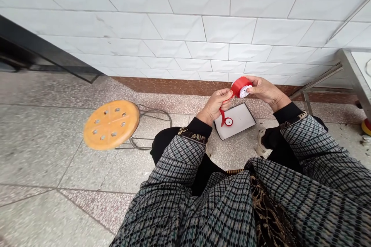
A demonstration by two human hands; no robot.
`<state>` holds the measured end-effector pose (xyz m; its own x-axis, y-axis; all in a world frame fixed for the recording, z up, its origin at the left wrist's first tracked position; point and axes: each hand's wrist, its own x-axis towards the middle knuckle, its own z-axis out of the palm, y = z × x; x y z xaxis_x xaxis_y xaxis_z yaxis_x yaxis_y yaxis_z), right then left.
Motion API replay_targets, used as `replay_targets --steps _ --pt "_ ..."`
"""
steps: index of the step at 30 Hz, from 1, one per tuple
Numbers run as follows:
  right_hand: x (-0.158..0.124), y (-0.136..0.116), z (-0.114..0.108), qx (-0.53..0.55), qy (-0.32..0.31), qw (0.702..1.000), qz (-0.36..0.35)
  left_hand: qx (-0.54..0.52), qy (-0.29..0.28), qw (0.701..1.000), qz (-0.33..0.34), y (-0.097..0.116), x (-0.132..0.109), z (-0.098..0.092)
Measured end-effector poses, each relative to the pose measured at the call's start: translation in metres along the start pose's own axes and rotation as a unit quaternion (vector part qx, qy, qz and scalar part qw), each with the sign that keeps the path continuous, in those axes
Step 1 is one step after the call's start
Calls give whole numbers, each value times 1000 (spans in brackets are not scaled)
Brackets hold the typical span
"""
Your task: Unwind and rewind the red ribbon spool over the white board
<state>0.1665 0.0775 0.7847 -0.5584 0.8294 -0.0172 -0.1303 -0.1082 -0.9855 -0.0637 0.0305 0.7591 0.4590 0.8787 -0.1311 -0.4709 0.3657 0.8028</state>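
Observation:
Held up in front of me is a spool of red ribbon point(242, 87) with a white core. My right hand point(262, 90) grips the spool from the right side. My left hand point(216, 105) pinches the ribbon close to the spool. A red ribbon strand point(222, 114) hangs below my left hand and ends in a small red loop point(223, 119). Beside the loop is a small round white-centred red piece point(228, 122), resting on a flat white board with a dark edge point(242, 123) on the floor below my hands.
An orange round stool point(111, 124) with several holes and wire legs stands to the left. A white tiled wall point(185, 31) with brown skirting runs along the back. A metal-framed table point(358, 77) stands at the right. My patterned sleeves fill the bottom of the view.

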Motion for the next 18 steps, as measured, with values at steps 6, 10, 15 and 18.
replay_targets --steps 6,10,15,18 --pt "1 5 7 38 30 999 -18 -72 36 996 -40 3 7 9" --pt "-2 0 13 36 51 998 -22 -90 37 993 -72 9 13 11" --pt "-5 -7 14 32 83 996 -27 -71 2 996 -61 15 24 10" --pt "-6 -10 14 35 91 995 -28 -51 -16 997 -54 15 28 8"
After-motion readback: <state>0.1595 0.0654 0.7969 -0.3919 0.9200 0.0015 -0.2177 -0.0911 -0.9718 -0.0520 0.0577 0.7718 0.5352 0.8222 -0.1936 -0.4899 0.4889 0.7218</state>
